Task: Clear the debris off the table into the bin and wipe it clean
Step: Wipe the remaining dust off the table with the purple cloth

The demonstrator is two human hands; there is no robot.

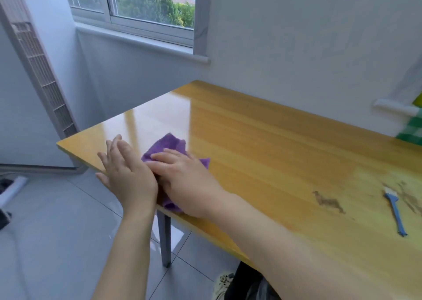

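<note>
A yellow wooden worktop (251,151) runs from the left corner out to 3 o'clock, its long side against a white wall. A purple cloth (170,145) lies crumpled near the worktop's front edge, at about 9 o'clock from the worktop's middle. The right hand (182,178) lies on top of the cloth with its fingers straight and close together, pressing it flat against the wood. The left hand (127,171) is just beside it at 9 o'clock, at the worktop's front edge, fingers straight and spread a little, holding nothing; whether it touches the cloth cannot be told.

Well apart from the cloth, towards 3 o'clock, brown debris (328,202) lies smeared on the worktop in 2 patches. A small blue brush (396,210) lies flat between them, bristles pointing to 12 o'clock, with the second patch just beside its head. At the far right edge sits something green and white checked (411,133), blurred.

A window (146,5) is at 12 o'clock, a tall white slatted unit (43,78) at 10 o'clock, and grey floor tiles (57,231) lie below.
</note>
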